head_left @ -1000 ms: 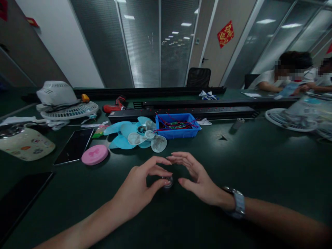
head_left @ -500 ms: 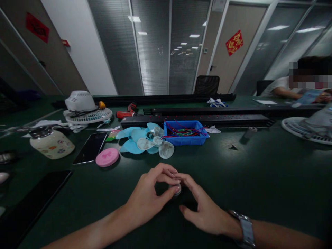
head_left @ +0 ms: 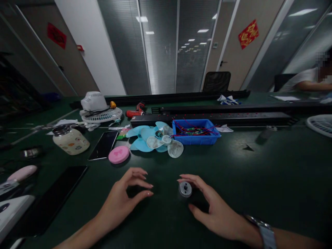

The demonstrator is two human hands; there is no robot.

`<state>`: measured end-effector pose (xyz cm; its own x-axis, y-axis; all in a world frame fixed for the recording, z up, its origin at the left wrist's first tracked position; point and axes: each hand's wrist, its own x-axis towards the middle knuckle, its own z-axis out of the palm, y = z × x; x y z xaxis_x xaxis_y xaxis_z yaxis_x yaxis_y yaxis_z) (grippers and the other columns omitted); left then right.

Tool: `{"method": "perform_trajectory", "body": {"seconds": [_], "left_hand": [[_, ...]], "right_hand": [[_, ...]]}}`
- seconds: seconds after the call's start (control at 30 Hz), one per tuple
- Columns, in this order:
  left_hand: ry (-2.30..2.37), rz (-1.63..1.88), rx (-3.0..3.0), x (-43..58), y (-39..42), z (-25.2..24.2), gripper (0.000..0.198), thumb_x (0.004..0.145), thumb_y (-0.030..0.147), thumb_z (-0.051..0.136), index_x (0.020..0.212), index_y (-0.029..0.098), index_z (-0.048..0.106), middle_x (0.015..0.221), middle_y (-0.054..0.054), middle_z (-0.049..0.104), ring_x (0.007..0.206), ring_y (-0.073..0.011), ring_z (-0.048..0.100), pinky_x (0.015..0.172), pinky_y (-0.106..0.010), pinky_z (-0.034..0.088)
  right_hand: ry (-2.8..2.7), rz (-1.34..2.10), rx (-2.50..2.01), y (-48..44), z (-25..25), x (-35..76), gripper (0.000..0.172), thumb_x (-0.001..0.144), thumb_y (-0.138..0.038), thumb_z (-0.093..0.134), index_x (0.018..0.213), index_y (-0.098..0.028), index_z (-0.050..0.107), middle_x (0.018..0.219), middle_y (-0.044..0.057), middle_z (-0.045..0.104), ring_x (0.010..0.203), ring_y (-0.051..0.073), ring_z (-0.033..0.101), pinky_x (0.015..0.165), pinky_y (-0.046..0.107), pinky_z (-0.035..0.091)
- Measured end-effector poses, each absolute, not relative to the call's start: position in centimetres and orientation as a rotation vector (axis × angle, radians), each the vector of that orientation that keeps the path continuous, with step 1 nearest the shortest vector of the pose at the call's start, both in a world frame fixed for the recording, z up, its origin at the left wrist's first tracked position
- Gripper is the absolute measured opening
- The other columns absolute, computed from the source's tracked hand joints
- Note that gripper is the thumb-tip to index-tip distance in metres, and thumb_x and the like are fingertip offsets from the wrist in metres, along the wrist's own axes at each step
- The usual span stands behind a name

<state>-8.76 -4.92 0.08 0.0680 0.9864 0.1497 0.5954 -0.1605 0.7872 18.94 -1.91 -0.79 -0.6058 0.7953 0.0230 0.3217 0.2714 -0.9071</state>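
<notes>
A small round metal motor stands on the dark green table, its end face with small dark holes turned up. My right hand curves beside it, fingers behind its right side and thumb apart from it. Whether the fingertips touch the motor I cannot tell. To the left, my left hand is raised a little with fingers and thumb spread and nothing between them. Ahead of the hands lie pale blue and clear fan blades and a blue bin of red wires and small circuit boards.
Farther right stands a metal cylinder. At left are a pink round case, a phone, a cream jar and a black slab. A red power drill and white fan part lie behind. A person sits far right.
My left hand has let go of the motor and moved left, fingers apart. The right hand stays near the motor, which now shows its top. The view has turned slightly left.
</notes>
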Motion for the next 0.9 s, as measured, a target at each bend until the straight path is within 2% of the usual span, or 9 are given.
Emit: {"method": "perform_trajectory", "body": {"seconds": [0.1, 0.27, 0.4, 0.5, 0.57, 0.67, 0.9], "left_hand": [[1.598, 0.816, 1.844, -9.5, -5.2, -1.1, 0.035, 0.077, 0.033, 0.072, 0.106, 0.024, 0.054, 0.094, -0.002, 0.075, 0.103, -0.0244, 0.067, 0.095, -0.043, 0.048], [1.602, 0.732, 1.873, -9.7, -4.9, -1.3, 0.048, 0.077, 0.037, 0.072, 0.118, 0.027, 0.051, 0.111, -0.002, 0.072, 0.116, -0.0255, 0.06, 0.102, -0.047, 0.042], [1.586, 0.74, 1.845, -9.4, -4.9, -1.2, 0.038, 0.08, 0.037, 0.069, 0.114, 0.028, 0.054, 0.096, 0.001, 0.076, 0.105, -0.0244, 0.067, 0.099, -0.046, 0.045], [1.53, 0.892, 1.789, -7.7, -4.6, -0.3, 0.027, 0.081, 0.032, 0.069, 0.103, 0.024, 0.056, 0.087, 0.002, 0.076, 0.091, -0.0215, 0.072, 0.091, -0.038, 0.05], [1.455, 1.025, 1.77, -5.8, -4.1, 0.7, 0.024, 0.081, 0.03, 0.069, 0.099, 0.023, 0.055, 0.086, 0.002, 0.075, 0.087, -0.0189, 0.072, 0.085, -0.033, 0.052], [1.344, 1.146, 1.837, -2.8, -3.3, 1.9, 0.027, 0.078, 0.025, 0.073, 0.098, 0.023, 0.055, 0.086, 0.003, 0.074, 0.086, -0.0167, 0.072, 0.085, -0.03, 0.051], [1.329, 1.073, 1.969, -0.7, -2.6, 1.4, 0.016, 0.08, 0.02, 0.07, 0.093, 0.022, 0.061, 0.092, 0.0, 0.072, 0.087, -0.0175, 0.069, 0.081, -0.031, 0.05]], "right_hand": [[-2.094, 1.282, -1.012, -1.8, -0.9, 19.0, 0.063, 0.079, -0.009, 0.057, 0.136, -0.029, 0.039, 0.136, 0.004, 0.05, 0.128, 0.021, 0.047, 0.113, 0.046, 0.034], [-2.11, 1.262, -0.991, -1.8, -0.9, 18.9, 0.063, 0.078, -0.008, 0.057, 0.135, -0.028, 0.04, 0.135, 0.006, 0.051, 0.126, 0.022, 0.049, 0.111, 0.046, 0.037], [-2.106, 1.267, -0.991, -1.8, -0.6, 18.8, 0.062, 0.076, -0.007, 0.058, 0.133, -0.026, 0.042, 0.132, 0.005, 0.053, 0.123, 0.022, 0.051, 0.109, 0.044, 0.039], [-2.109, 1.236, -0.949, -1.8, -0.5, 18.9, 0.062, 0.075, -0.006, 0.059, 0.132, -0.026, 0.044, 0.13, 0.005, 0.055, 0.121, 0.021, 0.053, 0.108, 0.042, 0.041], [-2.113, 1.212, -0.92, -1.7, -0.6, 19.0, 0.062, 0.074, -0.006, 0.059, 0.131, -0.025, 0.044, 0.129, 0.005, 0.055, 0.12, 0.02, 0.053, 0.107, 0.041, 0.042], [-2.108, 1.175, -0.891, -1.8, -0.9, 19.0, 0.062, 0.074, -0.007, 0.06, 0.131, -0.025, 0.043, 0.13, 0.005, 0.055, 0.12, 0.02, 0.053, 0.105, 0.038, 0.043], [-2.097, 1.159, -0.853, -1.8, -1.3, 18.8, 0.061, 0.073, -0.005, 0.06, 0.129, -0.025, 0.044, 0.124, 0.004, 0.057, 0.115, 0.018, 0.055, 0.102, 0.035, 0.044]]}}
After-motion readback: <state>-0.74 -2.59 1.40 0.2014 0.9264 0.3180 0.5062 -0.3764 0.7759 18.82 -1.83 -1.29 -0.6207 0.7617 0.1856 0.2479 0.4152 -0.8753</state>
